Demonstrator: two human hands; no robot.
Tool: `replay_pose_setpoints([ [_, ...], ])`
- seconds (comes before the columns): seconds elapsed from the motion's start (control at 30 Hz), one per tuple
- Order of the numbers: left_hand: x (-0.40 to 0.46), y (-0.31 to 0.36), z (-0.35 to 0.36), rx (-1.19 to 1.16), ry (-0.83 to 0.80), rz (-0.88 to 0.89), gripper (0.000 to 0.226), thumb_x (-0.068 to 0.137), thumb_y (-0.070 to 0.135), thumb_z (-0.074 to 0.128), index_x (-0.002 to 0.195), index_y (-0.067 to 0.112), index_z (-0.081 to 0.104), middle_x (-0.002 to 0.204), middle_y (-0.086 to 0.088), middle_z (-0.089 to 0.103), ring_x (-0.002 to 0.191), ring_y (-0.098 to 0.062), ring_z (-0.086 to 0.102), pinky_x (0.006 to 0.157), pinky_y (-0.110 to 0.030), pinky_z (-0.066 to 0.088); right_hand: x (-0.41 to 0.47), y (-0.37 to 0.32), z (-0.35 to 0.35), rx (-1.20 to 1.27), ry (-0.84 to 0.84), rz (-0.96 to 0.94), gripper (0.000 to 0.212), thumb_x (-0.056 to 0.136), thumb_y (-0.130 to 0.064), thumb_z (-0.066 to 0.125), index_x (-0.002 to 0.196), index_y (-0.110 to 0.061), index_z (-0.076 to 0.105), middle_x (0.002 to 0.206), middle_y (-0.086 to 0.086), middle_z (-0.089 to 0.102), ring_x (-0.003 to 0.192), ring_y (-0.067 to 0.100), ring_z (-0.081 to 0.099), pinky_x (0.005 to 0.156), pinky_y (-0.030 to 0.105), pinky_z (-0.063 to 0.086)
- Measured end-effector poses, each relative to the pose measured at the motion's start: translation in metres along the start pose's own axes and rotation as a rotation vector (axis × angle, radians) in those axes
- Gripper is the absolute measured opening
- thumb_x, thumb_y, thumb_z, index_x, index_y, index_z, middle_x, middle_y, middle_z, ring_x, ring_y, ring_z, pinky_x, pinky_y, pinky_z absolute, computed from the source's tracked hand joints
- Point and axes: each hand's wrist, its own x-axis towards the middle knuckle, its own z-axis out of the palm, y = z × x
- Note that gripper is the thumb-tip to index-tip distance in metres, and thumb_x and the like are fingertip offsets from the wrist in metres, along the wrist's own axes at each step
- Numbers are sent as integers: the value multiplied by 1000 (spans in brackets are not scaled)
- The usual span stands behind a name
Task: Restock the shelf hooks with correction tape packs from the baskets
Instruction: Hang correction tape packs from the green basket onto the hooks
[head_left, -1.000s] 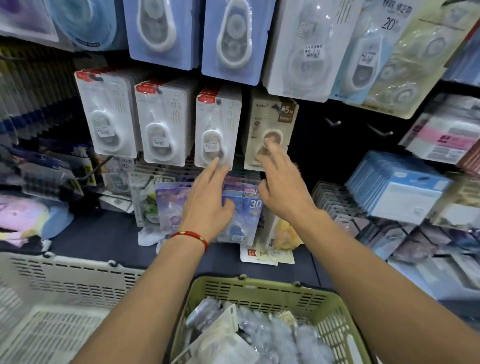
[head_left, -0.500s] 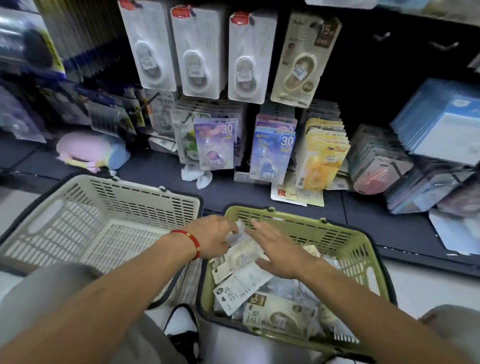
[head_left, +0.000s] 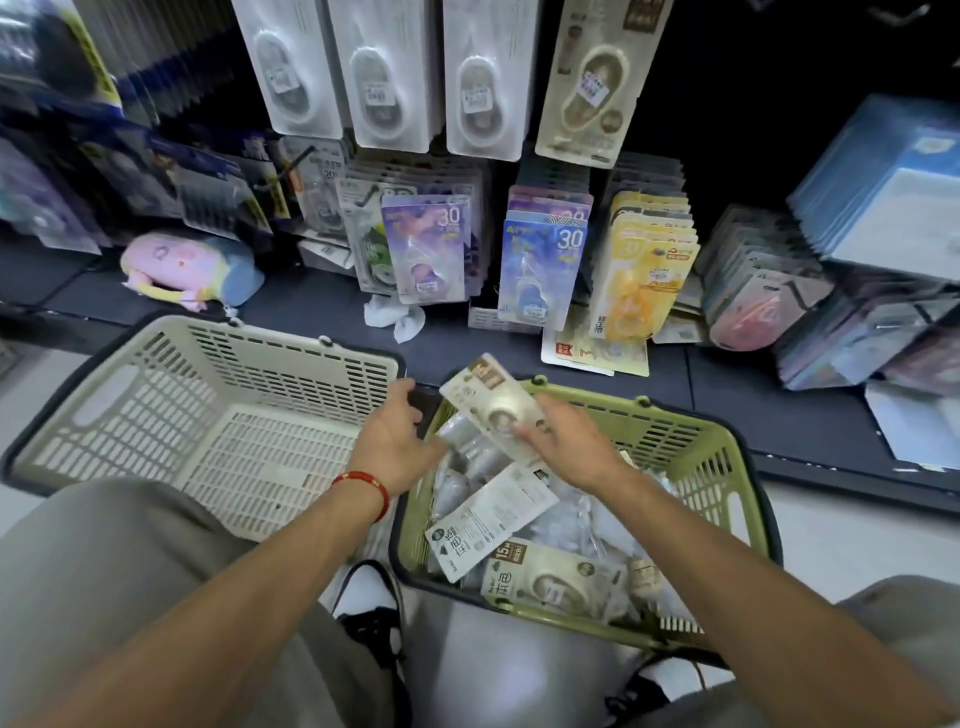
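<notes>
While the right hand (head_left: 566, 441) pinches a beige correction tape pack (head_left: 491, 402) tilted above the far-left corner of the green basket (head_left: 701, 457), the left hand (head_left: 395, 441) hangs w/ fingers curled at that basket's left rim; can't tell if it grips anything. More packs (head_left: 550, 577) fill the green basket. White basket (head_left: 208, 415) sits just left. Hooks above hold white packs (head_left: 384, 78) & one beige pack (head_left: 592, 88).

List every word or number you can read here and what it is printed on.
"30" on the purple pack on the shelf.
"30" on the blue pack beside it.
"15M" on the beige pack in the green basket.
Price stickers and other print are too small or blurred.
</notes>
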Motion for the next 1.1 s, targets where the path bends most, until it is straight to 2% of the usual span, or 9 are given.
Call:
replay_pose_setpoints([
  [0.13,-6,13,14,-557,-285,-225,52,90,19,83,135,7,60,116,-9,78,109,-30,75,100,-47,58,-10,-20,-3,692,-111,167,19,103,-35,66,113,-21,74,99,-5,81,90,14,77,77,30,63],
  [0.2,-9,16,21,-748,-322,-237,33,95,9,75,127,5,69,112,-11,80,105,-30,77,92,-46,62,-15,-26,5,777,-157,167,25,104,-40,61,111,-21,74,98,-4,82,89,14,78,74,27,62],
  [0.37,-7,8,13,-754,-8,-295,25,97,4,71,120,13,69,109,-6,78,98,-26,76,72,-39,61,-22,9,13,-160,-158,-82,32,107,-36,54,136,-22,61,133,2,68,117,21,64,104,45,52],
  [0.5,-4,2,1,-784,54,-329,32,95,4,68,125,17,67,114,-5,77,104,-28,73,87,-47,61,-36,26,40,-487,-521,-262,60,100,-41,66,155,-31,46,162,-5,44,152,17,32,127,48,15],
  [0.6,-5,4,-5,-825,89,-353,32,95,11,66,126,18,68,118,-7,76,104,-30,73,88,-47,61,-35,28,47,-559,-391,-285,36,107,-34,55,142,-31,60,149,-6,59,146,16,45,128,54,6],
  [0.67,-4,5,-7,-868,96,-372,31,95,18,66,126,19,67,118,-7,75,103,-30,73,80,-43,62,-33,26,31,-445,-308,-210,27,111,-33,47,128,-23,67,128,0,72,124,24,63,118,48,33],
  [0.73,-4,6,-8,-907,109,-351,31,97,22,65,128,20,65,116,-4,76,96,-26,75,62,-33,60,-33,28,10,-245,-187,-109,26,112,-31,47,106,-15,67,99,4,73,94,30,67,89,44,51],
  [0.93,-3,15,-3,-1010,147,-299,22,97,7,62,114,21,64,112,-5,76,90,-24,76,69,-37,66,-33,32,-33,127,223,138,23,109,-18,53,97,-6,68,82,5,64,76,23,56,67,33,42],
  [1.1,-13,26,17,-974,-121,-307,37,101,8,61,137,8,62,127,-20,73,110,-37,73,89,-50,61,-45,16,-34,765,198,304,31,108,-17,55,109,12,63,89,27,66,83,26,61,77,36,47],
])
